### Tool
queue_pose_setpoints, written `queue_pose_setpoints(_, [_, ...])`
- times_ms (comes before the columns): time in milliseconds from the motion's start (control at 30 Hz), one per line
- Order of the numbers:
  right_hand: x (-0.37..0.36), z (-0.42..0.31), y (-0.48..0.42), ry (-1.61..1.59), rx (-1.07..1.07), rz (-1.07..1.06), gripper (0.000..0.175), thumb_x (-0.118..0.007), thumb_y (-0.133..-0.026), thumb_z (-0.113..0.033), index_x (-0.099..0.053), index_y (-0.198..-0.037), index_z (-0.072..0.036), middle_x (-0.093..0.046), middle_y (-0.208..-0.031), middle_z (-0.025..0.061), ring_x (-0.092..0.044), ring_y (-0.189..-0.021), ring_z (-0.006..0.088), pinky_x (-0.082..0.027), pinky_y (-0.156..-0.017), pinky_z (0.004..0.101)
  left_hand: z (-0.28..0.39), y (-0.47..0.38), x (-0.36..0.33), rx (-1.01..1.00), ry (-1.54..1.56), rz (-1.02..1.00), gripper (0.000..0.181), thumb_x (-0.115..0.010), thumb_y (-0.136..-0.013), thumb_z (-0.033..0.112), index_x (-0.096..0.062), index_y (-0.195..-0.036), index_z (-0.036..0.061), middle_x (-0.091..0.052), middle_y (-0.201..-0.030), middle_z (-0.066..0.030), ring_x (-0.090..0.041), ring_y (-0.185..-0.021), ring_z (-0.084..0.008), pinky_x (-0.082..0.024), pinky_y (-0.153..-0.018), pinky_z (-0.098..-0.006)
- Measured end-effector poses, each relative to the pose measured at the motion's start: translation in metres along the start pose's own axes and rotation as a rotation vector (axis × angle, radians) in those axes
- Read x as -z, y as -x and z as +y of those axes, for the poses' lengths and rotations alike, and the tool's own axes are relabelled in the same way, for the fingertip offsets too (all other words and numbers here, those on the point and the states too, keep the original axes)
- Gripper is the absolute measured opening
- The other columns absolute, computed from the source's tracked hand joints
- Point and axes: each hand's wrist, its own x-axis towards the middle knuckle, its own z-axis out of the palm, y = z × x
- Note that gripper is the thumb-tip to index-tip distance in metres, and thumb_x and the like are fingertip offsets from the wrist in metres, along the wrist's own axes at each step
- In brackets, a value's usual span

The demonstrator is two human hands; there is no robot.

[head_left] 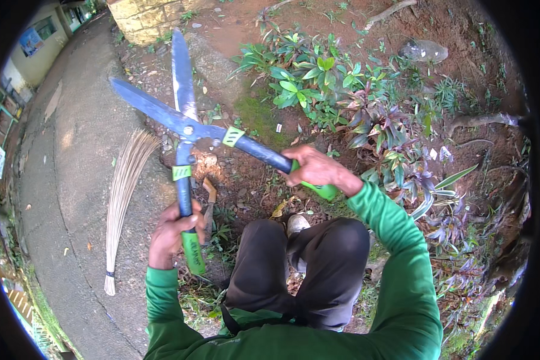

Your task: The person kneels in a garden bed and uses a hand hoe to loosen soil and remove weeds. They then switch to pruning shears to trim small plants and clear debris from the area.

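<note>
My left hand (176,228) is closed round one handle of a pair of hedge shears (188,130), and my right hand (317,170) grips the other handle near its green end. The shears' blades stand apart, pointing away from me over the path's edge and bare soil. A stick broom (125,193) lies on the concrete to the left of the shears. On the soil just right of my left hand rests a tool with a wooden handle (210,191), partly hidden.
A concrete path (81,148) runs along the left. Low leafy plants (306,85) grow ahead and to the right, with a rock (425,51) and exposed roots (486,119) beyond. A stone block wall (144,20) stands at the top left.
</note>
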Motion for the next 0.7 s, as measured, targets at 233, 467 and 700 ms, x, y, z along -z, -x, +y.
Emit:
queue_pose_setpoints(233, [0.059, 0.006, 0.11, -0.347, -0.539, -0.091, 0.03, -0.062, -0.086, -0.001, -0.049, -0.111, 0.009, -0.064, -0.076, 0.0194, -0.07, -0.066, 0.025, -0.059, -0.05, 0.035, -0.115, -0.091, -0.1, 0.397, 0.17, 0.063, 0.014, -0.072, -0.084, 0.01, -0.06, -0.088, 0.0054, -0.056, -0.058, -0.0049, -0.052, -0.039, -0.0159, -0.041, -0.035, -0.0315])
queue_pose_setpoints(467, [0.086, -0.004, 0.139, -0.238, -0.737, 0.06, 0.04, -0.065, -0.082, 0.003, -0.053, -0.119, 0.004, -0.06, -0.068, 0.0078, -0.062, -0.051, 0.0176, -0.052, -0.041, 0.0308, -0.198, -0.151, -0.205, 0.346, 0.421, -0.102, 0.019, -0.07, -0.084, 0.016, -0.058, -0.08, 0.0018, -0.053, -0.053, -0.007, -0.05, -0.036, -0.0187, -0.038, -0.034, -0.0335])
queue_pose_setpoints(700, [0.097, 0.008, 0.091, 0.003, -0.644, 0.17, 0.02, -0.064, -0.08, 0.005, -0.056, -0.098, 0.007, -0.056, -0.057, 0.007, -0.056, -0.044, 0.016, -0.045, -0.037, 0.0287, -0.2, -0.219, -0.227, 0.265, 0.603, -0.115, 0.022, -0.066, -0.083, 0.018, -0.055, -0.072, 0.0028, -0.052, -0.05, -0.0087, -0.048, -0.034, -0.0211, -0.036, -0.033, -0.0351])
